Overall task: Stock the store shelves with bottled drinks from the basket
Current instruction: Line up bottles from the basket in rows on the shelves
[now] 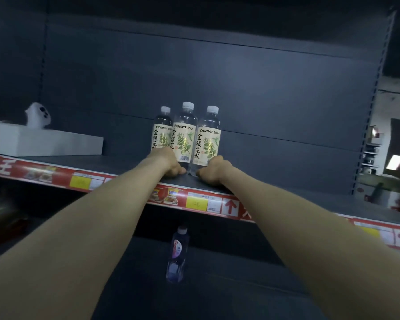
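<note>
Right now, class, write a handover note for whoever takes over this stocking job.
Left hand: curled at the bases of the left bottle and middle bottle; which it grips is unclear.
Right hand: curled round the base of the right bottle.
Done: three bottles upright, side by side on the upper shelf; one purple-label bottle on the lower shelf.
Left: let go; basket out of view, so remaining stock unknown.
</note>
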Available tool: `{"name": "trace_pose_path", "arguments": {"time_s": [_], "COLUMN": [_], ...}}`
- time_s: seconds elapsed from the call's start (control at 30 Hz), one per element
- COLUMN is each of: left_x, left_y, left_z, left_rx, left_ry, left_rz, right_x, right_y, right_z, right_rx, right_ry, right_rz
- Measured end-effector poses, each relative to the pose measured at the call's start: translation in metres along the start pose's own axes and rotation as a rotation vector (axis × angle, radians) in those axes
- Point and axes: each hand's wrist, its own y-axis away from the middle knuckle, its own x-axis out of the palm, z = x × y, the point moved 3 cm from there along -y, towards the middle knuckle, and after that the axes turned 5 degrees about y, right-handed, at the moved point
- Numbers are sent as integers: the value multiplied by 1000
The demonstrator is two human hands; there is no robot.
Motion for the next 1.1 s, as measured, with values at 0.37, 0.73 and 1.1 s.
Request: {"name": "trace_pose_path", "arguments": {"time_s": [0.37, 0.73, 1.1], "left_x": [14, 7, -31], "left_y": [-15, 7, 138], "left_z": [-4, -10, -33], "left_rx": [-21, 32, 204], "left_ry": [-193, -173, 209], "left_rz": [35, 48, -64], "right_x": [3, -14, -52], "right_y": [-1, 20, 123], "right_z": [2, 0, 1], "right_rx": [86, 68, -165], "right_ry": [3, -53, -98], "right_rz": [14, 108, 166]}}
